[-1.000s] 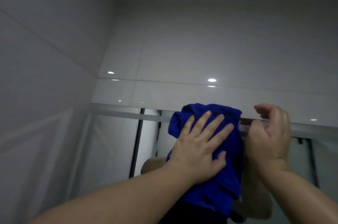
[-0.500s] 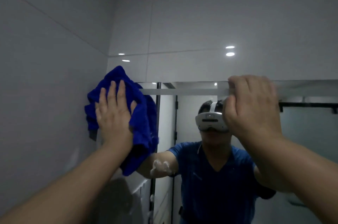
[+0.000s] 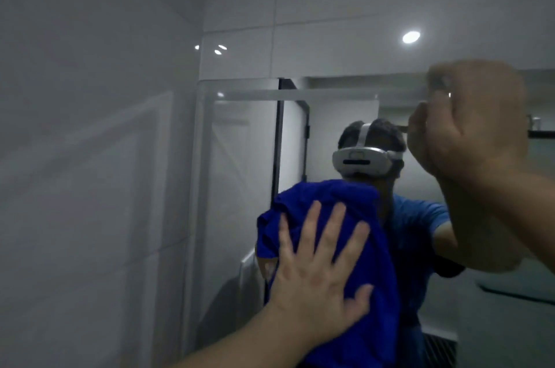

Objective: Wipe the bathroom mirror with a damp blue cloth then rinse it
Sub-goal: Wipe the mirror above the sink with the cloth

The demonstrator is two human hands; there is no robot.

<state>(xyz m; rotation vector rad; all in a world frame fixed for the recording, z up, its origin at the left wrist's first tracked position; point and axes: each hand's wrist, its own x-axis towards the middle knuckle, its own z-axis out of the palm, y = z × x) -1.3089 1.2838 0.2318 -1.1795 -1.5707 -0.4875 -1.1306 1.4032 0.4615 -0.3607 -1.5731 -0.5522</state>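
The bathroom mirror [image 3: 246, 157] fills the middle and right of the head view and reflects a person in a blue shirt wearing a headset. A crumpled blue cloth [image 3: 339, 196] lies flat against the glass in the lower middle. My left hand [image 3: 318, 274] presses on it with straight, spread fingers. My right hand [image 3: 471, 133] is raised at the upper right, its blurred fingers curled at the mirror's top edge [image 3: 330, 94].
A glossy grey tiled side wall [image 3: 90, 127] runs close along the left and meets the mirror's left edge. White tiles [image 3: 345, 7] rise above the mirror. The reflection shows a dark-framed door [image 3: 280, 139] behind me.
My left hand has swept the cloth from the mirror's upper left corner down and right to the lower middle. My right hand stays at the top edge.
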